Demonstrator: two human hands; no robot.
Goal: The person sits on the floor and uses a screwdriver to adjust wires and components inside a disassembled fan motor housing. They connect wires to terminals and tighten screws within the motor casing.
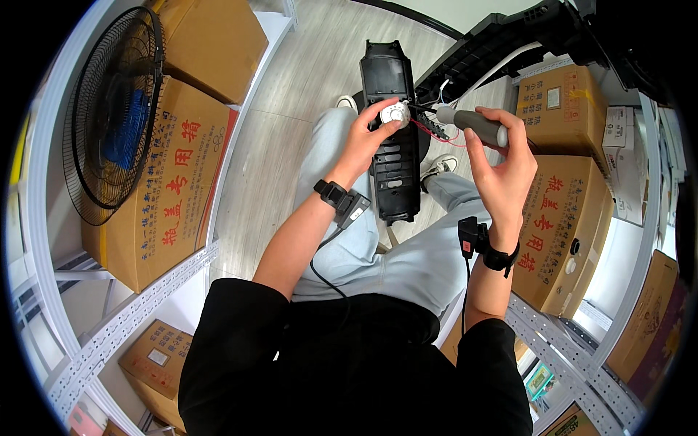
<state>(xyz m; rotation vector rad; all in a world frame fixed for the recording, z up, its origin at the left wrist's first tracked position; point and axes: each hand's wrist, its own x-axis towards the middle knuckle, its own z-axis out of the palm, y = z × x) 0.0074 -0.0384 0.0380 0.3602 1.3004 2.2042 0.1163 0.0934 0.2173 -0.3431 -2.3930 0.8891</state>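
Between white metal shelves [131, 330] loaded with cardboard boxes [171, 192], a big curved black part [487, 54] arched at the upper right, a pale tube running along it. Smaller than that, a long, narrow black casing [395, 168] stretched away from the person, between the knees; its far end was a smooth hollow, its nearer half was broken up by rows of slots, and what held it up could not be made out. The screwdriver [471, 123] came next, with a stout grey handle, a paler collar and a thin dark shaft. Smaller again was a white round part [396, 112], its face marked with small dots, over the casing's middle; thin red wires [438, 134] looped just to its right. Both forearms reached forward, a black strap on each wrist. The left hand [356, 145] pinched the round part between thumb and forefinger. The right hand [502, 171], bent inward, grasped the screwdriver's handle near its butt, pointing the shaft left toward the round part; whether the tip touched could not be told.
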